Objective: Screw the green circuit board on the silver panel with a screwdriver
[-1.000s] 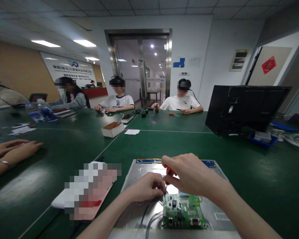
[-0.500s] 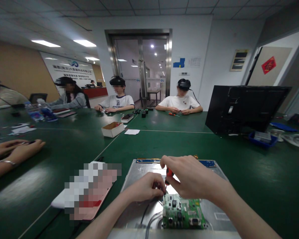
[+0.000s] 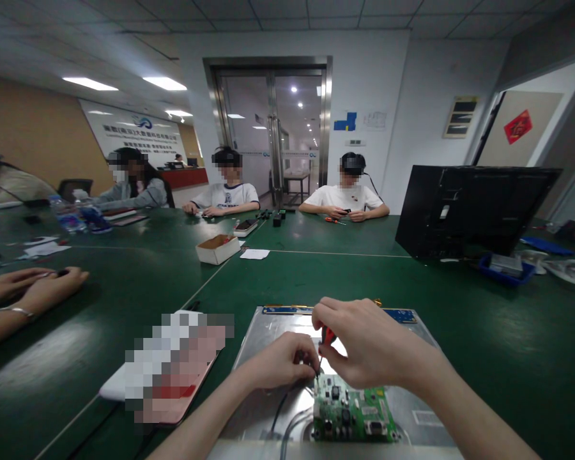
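Observation:
A green circuit board (image 3: 352, 409) lies on a silvery metal panel (image 3: 434, 415) right in front of me. My right hand (image 3: 364, 338) grips the red and black handle of a screwdriver (image 3: 328, 335) from above. The screwdriver's thin shaft points down at the board's upper left corner. Beside that tip, my left hand (image 3: 287, 361) is closed in a pinch; whatever lies between its fingertips is hidden. Dark and grey cables (image 3: 292, 427) run across the panel, left of the board. A blue circuit strip (image 3: 400, 315) lines the panel's far edge.
Left of the panel lie a white object (image 3: 146, 358) and a pink one (image 3: 196, 377), both blurred. A white open box (image 3: 216, 249) stands farther off. At right are a black monitor (image 3: 474, 211) and a blue tray (image 3: 505, 268). Another person's hands (image 3: 43, 291) rest at left.
My right hand's fingers have shifted slightly around the screwdriver handle, while my left hand stays put. Across the table, a person's raised hand has come down to meet the other.

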Action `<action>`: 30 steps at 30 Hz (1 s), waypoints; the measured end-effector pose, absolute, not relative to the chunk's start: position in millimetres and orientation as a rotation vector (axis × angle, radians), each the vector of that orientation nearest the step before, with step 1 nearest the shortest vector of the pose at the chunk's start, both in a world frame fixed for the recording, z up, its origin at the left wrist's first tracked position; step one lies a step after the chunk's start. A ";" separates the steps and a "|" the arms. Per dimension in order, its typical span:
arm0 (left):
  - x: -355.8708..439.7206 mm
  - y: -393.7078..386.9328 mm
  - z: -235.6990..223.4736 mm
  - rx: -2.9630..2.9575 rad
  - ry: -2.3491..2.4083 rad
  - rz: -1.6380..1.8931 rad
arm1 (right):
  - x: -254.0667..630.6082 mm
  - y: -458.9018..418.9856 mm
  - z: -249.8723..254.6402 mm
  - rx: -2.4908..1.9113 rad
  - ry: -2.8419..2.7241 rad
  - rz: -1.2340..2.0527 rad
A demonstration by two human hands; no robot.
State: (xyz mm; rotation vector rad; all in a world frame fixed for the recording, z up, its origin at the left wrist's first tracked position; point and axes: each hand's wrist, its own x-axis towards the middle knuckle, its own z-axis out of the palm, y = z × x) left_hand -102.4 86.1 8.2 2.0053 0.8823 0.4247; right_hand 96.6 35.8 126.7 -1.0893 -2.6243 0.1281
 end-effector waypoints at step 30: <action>-101.2 82.8 9.8 1.971 0.888 0.433 | 92.1 41.1 124.3 -1.208 -2.622 0.041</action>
